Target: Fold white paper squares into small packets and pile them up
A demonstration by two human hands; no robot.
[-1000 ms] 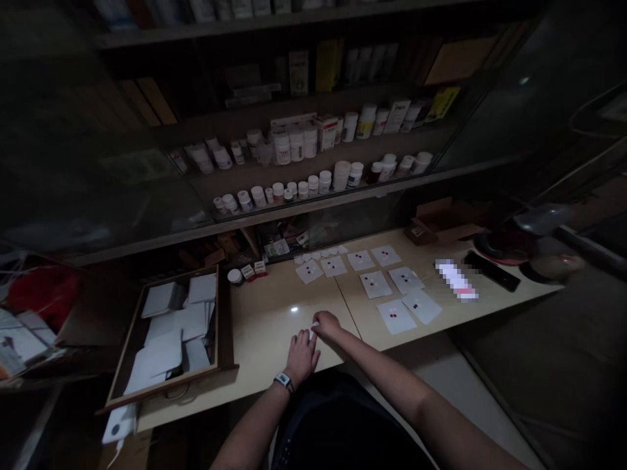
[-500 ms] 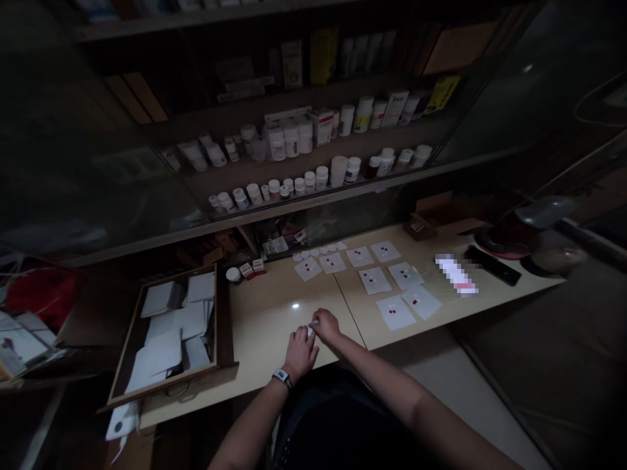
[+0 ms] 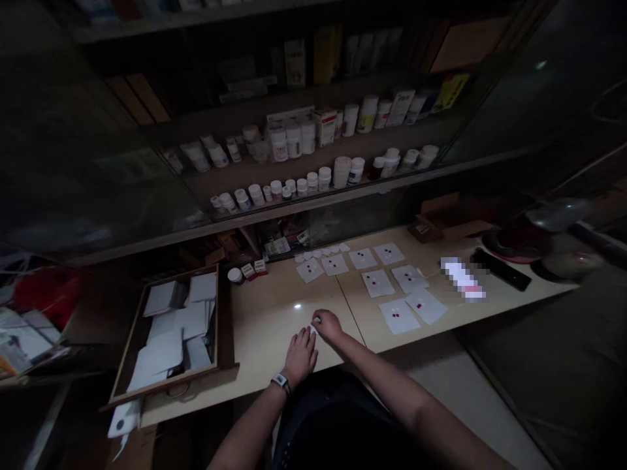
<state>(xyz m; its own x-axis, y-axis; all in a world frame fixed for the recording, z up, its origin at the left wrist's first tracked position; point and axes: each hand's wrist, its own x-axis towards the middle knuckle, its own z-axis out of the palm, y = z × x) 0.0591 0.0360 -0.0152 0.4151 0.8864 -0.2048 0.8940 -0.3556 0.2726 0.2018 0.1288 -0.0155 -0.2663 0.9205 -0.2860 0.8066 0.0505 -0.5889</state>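
Small white paper (image 3: pixel 314 331), mostly hidden, on the surface (image 3: pixel 267 326) right of the drawer (image 3: pixel 226 339); right hand (image 3: pixel 327 324) pinches it, left hand (image 3: pixel 300 354) lies flat, fingers extended, fingertips at its near edge. Probably very light, thin, easily creased; best held by fingertips at the edges, without crushing. Farther right of the drawer, paper squares (image 3: pixel 398 324) carry small red pieces. Just beyond the drawer's far right corner, white-lidded jar (image 3: pixel 235 275).
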